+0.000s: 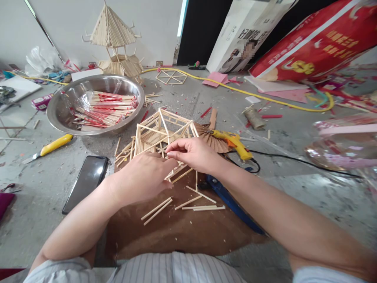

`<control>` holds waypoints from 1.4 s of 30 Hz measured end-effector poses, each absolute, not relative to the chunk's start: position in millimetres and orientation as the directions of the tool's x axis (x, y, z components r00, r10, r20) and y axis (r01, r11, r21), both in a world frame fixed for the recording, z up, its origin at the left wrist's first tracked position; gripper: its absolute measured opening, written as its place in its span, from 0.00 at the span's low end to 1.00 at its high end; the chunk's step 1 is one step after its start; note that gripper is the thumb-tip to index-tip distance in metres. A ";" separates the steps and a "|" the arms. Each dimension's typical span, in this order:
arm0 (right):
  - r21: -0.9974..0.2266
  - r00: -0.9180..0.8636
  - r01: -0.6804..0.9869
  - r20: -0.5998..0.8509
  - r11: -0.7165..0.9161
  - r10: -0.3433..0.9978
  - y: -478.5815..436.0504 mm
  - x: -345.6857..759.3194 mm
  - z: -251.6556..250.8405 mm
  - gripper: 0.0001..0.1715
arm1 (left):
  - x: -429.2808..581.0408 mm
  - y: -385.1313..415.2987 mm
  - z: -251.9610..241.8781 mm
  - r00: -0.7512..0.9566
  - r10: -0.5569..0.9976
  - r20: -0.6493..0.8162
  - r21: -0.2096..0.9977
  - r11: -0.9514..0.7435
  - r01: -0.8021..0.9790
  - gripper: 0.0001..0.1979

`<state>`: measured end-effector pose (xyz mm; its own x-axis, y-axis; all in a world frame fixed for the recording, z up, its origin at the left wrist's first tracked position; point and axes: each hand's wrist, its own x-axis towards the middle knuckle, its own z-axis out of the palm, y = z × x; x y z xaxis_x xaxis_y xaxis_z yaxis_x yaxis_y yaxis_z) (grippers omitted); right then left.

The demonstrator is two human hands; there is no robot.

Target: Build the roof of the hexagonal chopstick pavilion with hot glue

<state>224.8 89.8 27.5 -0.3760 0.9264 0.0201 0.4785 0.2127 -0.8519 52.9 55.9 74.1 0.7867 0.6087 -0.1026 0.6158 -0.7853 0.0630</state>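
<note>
A six-sided frame of thin wooden sticks (160, 125) stands in front of me, with a stick floor and crossing bars on top. My left hand (144, 175) reaches over its near left side, fingers curled and partly hidden by the back of the hand. From the right, my right hand (194, 154) meets it above the frame's near edge. Its thumb and fingers are pinched together beside the left fingertips; whatever lies between them is too small to make out. Several loose sticks (191, 202) lie below my hands on a brown board (176, 239).
A yellow glue gun (237, 144) with a black cord rests right of the frame, near a blue-handled tool (232, 206). Leftward are a phone (85, 182), a yellow utility knife (55, 144) and a metal bowl (51, 108) of packaged chopsticks. A stick pagoda (113, 29) stands behind.
</note>
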 end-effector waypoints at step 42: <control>-0.838 -0.369 0.494 0.039 0.231 0.929 89.1 225.0 25.4 0.07 | 58.7 55.5 61.3 0.754 0.652 -0.077 0.070 -0.751 0.657 0.08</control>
<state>225.0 89.1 25.4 -0.3687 0.9287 0.0388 0.4943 0.2312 -0.8380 58.7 55.5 61.3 0.7539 0.6525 -0.0765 0.6569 -0.7507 0.0701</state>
